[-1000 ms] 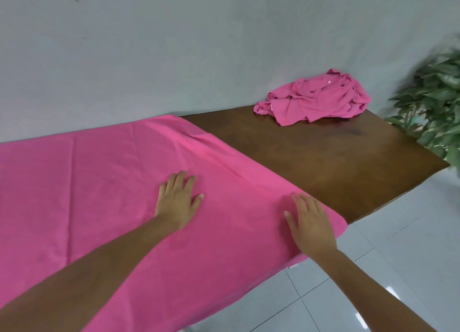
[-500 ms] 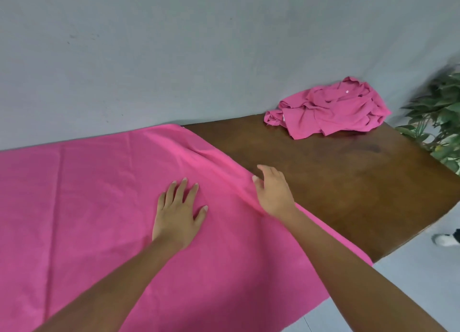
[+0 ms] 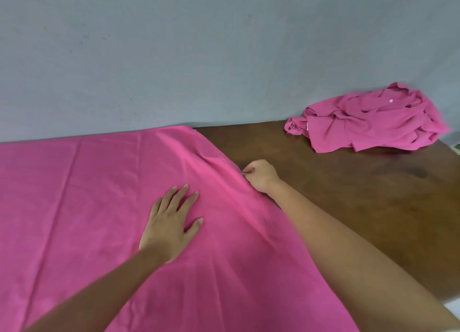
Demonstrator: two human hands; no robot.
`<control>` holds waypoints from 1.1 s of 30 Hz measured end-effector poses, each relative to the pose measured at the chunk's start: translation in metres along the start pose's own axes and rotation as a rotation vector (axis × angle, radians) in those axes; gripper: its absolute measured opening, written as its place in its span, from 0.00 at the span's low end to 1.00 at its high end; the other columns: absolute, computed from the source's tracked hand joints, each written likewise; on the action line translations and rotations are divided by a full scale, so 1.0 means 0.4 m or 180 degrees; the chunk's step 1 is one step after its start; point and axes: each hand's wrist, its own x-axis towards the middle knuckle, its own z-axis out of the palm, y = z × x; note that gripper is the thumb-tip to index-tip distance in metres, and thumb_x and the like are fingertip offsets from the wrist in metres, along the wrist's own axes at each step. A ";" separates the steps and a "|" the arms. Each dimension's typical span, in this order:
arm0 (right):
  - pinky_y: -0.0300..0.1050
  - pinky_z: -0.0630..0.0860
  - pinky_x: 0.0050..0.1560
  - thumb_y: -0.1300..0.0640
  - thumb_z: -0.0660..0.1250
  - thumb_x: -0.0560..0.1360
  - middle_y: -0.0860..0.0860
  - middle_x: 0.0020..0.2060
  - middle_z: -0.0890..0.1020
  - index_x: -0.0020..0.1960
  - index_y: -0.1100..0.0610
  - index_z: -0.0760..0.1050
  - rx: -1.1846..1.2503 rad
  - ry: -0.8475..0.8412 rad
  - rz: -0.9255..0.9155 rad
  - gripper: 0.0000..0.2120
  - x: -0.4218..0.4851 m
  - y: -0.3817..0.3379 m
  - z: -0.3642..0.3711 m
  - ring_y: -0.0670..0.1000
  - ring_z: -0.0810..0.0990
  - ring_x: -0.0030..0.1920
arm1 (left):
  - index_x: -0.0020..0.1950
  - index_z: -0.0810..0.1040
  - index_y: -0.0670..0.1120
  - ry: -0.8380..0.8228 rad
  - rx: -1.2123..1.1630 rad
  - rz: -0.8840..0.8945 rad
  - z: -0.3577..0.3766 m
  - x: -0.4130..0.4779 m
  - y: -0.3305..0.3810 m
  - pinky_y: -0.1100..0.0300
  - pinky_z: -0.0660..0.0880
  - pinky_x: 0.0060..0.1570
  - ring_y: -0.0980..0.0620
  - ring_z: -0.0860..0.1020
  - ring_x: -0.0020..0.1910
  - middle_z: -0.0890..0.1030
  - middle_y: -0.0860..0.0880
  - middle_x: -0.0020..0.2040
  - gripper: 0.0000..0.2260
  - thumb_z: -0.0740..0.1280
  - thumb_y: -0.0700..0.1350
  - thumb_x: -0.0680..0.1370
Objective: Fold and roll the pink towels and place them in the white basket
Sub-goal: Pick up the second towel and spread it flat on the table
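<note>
At towel (image 3: 99, 207) edge, right grip (image 3: 258, 176) pinching

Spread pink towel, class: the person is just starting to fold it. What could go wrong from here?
1. The right hand pinches the spread towel at a single spot on its edge, so the lifted edge may sag and the fold may land crooked.
2. The cloth is ridged beside that pinch. The left hand lies flat further in and does not press the ridge down, so a crease might get folded in.
</note>
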 end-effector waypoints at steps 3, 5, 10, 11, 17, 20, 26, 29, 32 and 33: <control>0.41 0.75 0.49 0.55 0.67 0.80 0.49 0.51 0.86 0.50 0.52 0.86 -0.0140 -0.0056 0.0054 0.09 0.028 0.004 -0.005 0.50 0.82 0.49 | 0.82 0.55 0.57 0.0003 0.0021 -0.0004 -0.002 0.001 0.001 0.50 0.49 0.80 0.51 0.48 0.82 0.52 0.54 0.83 0.33 0.44 0.69 0.80; 0.42 0.73 0.44 0.54 0.66 0.81 0.50 0.46 0.86 0.46 0.56 0.86 -0.0198 0.0013 -0.0013 0.11 0.042 -0.002 -0.026 0.52 0.82 0.45 | 0.82 0.55 0.58 0.0017 -0.0003 -0.0012 -0.003 0.001 0.005 0.51 0.48 0.80 0.51 0.48 0.82 0.53 0.55 0.83 0.32 0.44 0.69 0.80; 0.47 0.74 0.49 0.56 0.65 0.81 0.50 0.43 0.81 0.45 0.59 0.79 -0.0419 0.0430 -0.0315 0.09 0.049 -0.040 -0.113 0.53 0.79 0.47 | 0.82 0.53 0.59 -0.0007 0.0073 -0.0049 -0.009 -0.002 0.009 0.52 0.46 0.80 0.52 0.46 0.82 0.51 0.56 0.83 0.32 0.44 0.69 0.80; 0.49 0.76 0.51 0.56 0.65 0.81 0.50 0.43 0.81 0.46 0.59 0.78 -0.0496 0.0527 -0.0360 0.09 0.052 -0.047 -0.132 0.53 0.79 0.47 | 0.82 0.53 0.59 -0.0007 0.0080 -0.0051 -0.010 -0.003 0.010 0.52 0.45 0.80 0.52 0.47 0.82 0.51 0.56 0.83 0.32 0.44 0.69 0.80; 0.52 0.79 0.43 0.55 0.63 0.82 0.47 0.41 0.81 0.47 0.53 0.73 -0.1048 0.1096 -0.0791 0.05 0.043 -0.079 -0.219 0.53 0.80 0.43 | 0.82 0.54 0.59 -0.0005 0.0047 -0.0054 -0.010 -0.006 0.008 0.52 0.44 0.80 0.52 0.46 0.82 0.50 0.56 0.83 0.31 0.44 0.69 0.81; 0.53 0.79 0.43 0.55 0.63 0.82 0.48 0.40 0.81 0.48 0.54 0.73 -0.1188 0.1243 -0.1074 0.04 -0.001 -0.100 -0.208 0.54 0.80 0.42 | 0.82 0.53 0.59 -0.0015 0.0030 -0.0050 -0.009 -0.005 0.008 0.51 0.44 0.80 0.51 0.47 0.82 0.51 0.56 0.83 0.32 0.44 0.69 0.80; 0.53 0.79 0.46 0.53 0.66 0.81 0.45 0.42 0.83 0.48 0.50 0.76 -0.0998 -0.0153 -0.1503 0.03 -0.133 -0.059 -0.094 0.50 0.81 0.42 | 0.83 0.52 0.58 -0.0020 0.0029 -0.0034 -0.014 -0.004 0.012 0.51 0.44 0.80 0.50 0.48 0.82 0.52 0.55 0.83 0.32 0.42 0.69 0.80; 0.54 0.79 0.49 0.53 0.66 0.81 0.44 0.42 0.84 0.48 0.51 0.78 -0.0876 -0.0319 -0.1402 0.04 -0.153 -0.025 -0.082 0.47 0.81 0.43 | 0.83 0.54 0.57 -0.0021 0.0019 -0.0034 -0.016 -0.005 0.013 0.51 0.45 0.80 0.49 0.49 0.82 0.56 0.54 0.82 0.32 0.43 0.69 0.80; 0.52 0.79 0.50 0.52 0.65 0.81 0.43 0.45 0.83 0.50 0.50 0.79 -0.0574 0.0232 -0.0946 0.05 -0.128 0.005 -0.114 0.47 0.81 0.47 | 0.83 0.52 0.57 -0.0035 0.0033 -0.0034 -0.013 -0.004 0.012 0.51 0.45 0.80 0.50 0.48 0.82 0.55 0.54 0.82 0.33 0.42 0.69 0.80; 0.51 0.79 0.51 0.51 0.65 0.81 0.44 0.46 0.83 0.50 0.50 0.79 -0.0526 0.0307 -0.0726 0.06 -0.117 0.016 -0.127 0.48 0.81 0.48 | 0.83 0.53 0.57 -0.0033 0.0030 -0.0032 -0.013 -0.004 0.011 0.51 0.45 0.80 0.50 0.48 0.82 0.55 0.54 0.82 0.33 0.42 0.69 0.80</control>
